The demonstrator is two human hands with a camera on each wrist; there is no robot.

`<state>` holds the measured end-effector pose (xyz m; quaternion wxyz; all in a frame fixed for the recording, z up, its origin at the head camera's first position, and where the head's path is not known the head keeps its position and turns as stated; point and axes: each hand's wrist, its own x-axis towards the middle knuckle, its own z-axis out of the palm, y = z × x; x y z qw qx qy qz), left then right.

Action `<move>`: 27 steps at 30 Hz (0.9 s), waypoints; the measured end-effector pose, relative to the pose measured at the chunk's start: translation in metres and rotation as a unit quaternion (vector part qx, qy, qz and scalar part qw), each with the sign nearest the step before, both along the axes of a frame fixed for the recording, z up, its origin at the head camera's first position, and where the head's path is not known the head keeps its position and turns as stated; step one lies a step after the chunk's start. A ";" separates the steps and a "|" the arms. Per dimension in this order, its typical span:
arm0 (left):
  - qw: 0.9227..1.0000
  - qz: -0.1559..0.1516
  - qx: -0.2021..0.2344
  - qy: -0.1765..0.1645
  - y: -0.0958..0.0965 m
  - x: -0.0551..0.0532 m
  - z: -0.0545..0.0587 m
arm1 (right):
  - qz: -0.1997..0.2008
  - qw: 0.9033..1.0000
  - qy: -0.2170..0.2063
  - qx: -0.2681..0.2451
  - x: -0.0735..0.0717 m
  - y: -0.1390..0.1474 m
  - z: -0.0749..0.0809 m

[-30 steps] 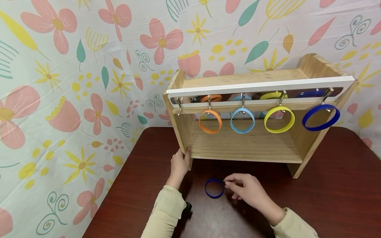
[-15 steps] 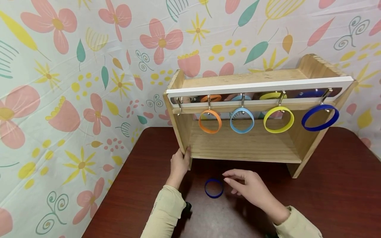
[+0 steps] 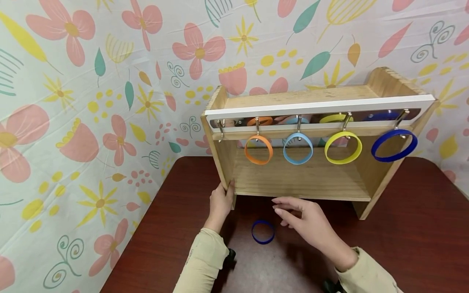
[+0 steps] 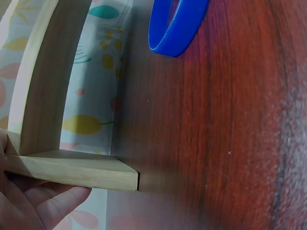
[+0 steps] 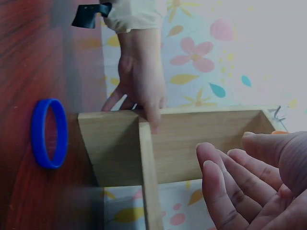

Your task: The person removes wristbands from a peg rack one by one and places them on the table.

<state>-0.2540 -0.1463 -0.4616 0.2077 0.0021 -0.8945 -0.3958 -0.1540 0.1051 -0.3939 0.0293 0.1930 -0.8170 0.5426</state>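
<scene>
A small wooden shelf [image 3: 300,181] stands on the table, tipped slightly in the head view. My left hand [image 3: 221,203] grips its left side panel low down, thumb on the inner face and fingers outside. A dark blue silicone wristband [image 5: 37,136] rests on the table in front of the shelf, touched by neither hand. My right hand [image 3: 311,226] hovers to the right of that wristband, fingers loosely bent and thumb apart, holding nothing. From hooks on the shelf's front rail hang an orange wristband [image 3: 258,162], a light blue one, a yellow one [image 3: 343,162] and another dark blue one.
The leftmost hook [image 3: 220,131] on the white-edged rail [image 3: 318,105] carries no wristband. The dark red-brown table [image 3: 421,244] extends on both sides of the shelf. A flower-patterned cloth [image 3: 146,73] hangs behind and to the left.
My right hand has risen a little, away from the wristband on the table towards the shelf, and its fingertips have parted slightly. The left hand keeps its grip in the same place.
</scene>
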 end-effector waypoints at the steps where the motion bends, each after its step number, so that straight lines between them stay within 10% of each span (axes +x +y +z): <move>1: 1.000 -0.001 0.000 -0.001 0.000 0.000 0.000 | 0.001 1.000 0.004 -0.003 0.000 0.000 0.002; 27: 1.000 0.001 0.003 0.001 0.000 0.000 0.000 | 0.003 0.995 0.072 -0.063 -0.013 -0.011 0.044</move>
